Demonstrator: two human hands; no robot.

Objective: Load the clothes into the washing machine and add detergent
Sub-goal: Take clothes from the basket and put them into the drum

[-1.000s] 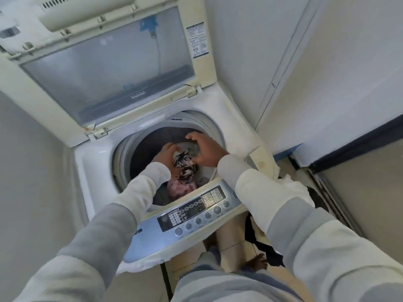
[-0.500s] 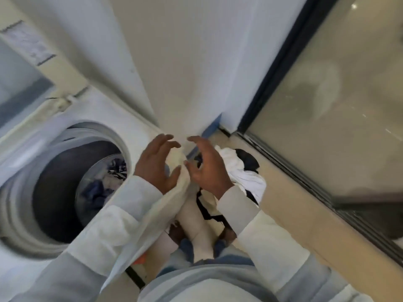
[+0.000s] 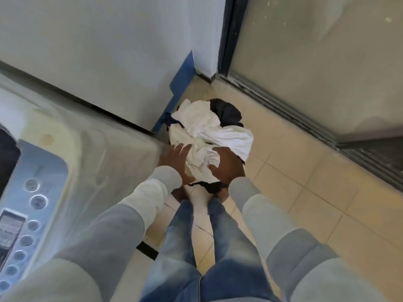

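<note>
On the floor just beside the washing machine [image 3: 91, 153] lies the pile of clothes [image 3: 207, 129]. Both hands have left the machine and come down to it. The left hand [image 3: 174, 162] touches it with straight fingers, and the right hand [image 3: 226, 167] grabs it. More clothes likely go in next.

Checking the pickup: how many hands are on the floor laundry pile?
2. The left hand lies flat against the crumpled white cloth; the right hand grips it from the other side.
</note>
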